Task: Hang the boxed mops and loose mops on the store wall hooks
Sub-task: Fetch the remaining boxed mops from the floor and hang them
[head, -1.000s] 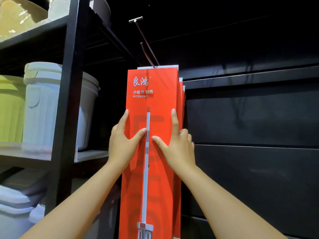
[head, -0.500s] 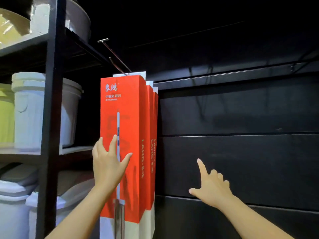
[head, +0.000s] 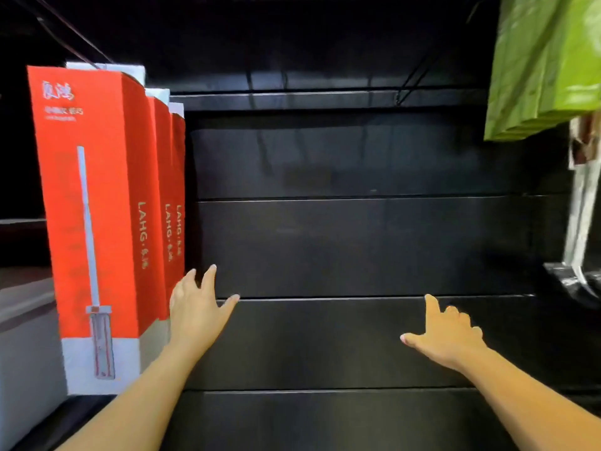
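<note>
Three red boxed mops [head: 97, 196] hang in a row from a wall hook [head: 74, 30] at the left, white at their bottoms. My left hand [head: 196, 307] is beside the boxes' right side at their lower part, fingers spread and holding nothing; whether it touches them I cannot tell. My right hand [head: 447, 333] is in front of the black slat wall [head: 341, 249], forefinger and thumb out, other fingers loosely curled, empty. At the upper right hang green packages [head: 546, 60], with a loose mop in clear wrap [head: 582, 203] below them.
A second wall hook [head: 413, 76] juts out bare at the upper right of the black wall. A grey-white bin [head: 22, 320] stands at the far left behind the boxes.
The view has swung right, so the boxes now sit at the left. My left hand has come off the front box's face to its right side. The right hand has stayed low, empty.
</note>
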The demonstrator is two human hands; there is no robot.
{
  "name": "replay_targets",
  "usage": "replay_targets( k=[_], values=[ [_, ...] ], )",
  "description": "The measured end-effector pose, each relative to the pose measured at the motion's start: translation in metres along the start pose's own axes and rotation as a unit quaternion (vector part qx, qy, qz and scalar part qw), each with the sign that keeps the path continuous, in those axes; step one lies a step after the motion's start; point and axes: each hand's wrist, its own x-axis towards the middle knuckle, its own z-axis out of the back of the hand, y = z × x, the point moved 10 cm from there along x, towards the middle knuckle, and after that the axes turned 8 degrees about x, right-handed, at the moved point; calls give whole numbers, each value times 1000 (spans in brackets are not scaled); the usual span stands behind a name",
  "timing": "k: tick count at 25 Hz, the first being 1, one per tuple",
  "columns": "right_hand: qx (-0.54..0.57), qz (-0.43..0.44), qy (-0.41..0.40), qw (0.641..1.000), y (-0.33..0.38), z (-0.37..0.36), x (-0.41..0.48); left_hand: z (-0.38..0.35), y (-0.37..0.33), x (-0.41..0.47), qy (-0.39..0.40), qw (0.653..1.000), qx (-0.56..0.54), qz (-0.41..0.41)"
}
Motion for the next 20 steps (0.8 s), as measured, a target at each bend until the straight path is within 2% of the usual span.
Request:
replay_targets(
  k=[5,10,14,20],
  values=[
    [-25,-85,-49,995,-120,75,-30,-26,-121,-17,96,992,-26,-79],
    [-52,-194,-79,977,-230,122,-84,-62,-243,-49,192,963,-72,-174],
    [-61,-293,-75,951,-307,127,-151,-103,-324,-114,276,921,-124,-246],
    [-70,-445,-26,892,-386,91,-277,-166,-413,-247,381,831,-132,-383]
  ],
)
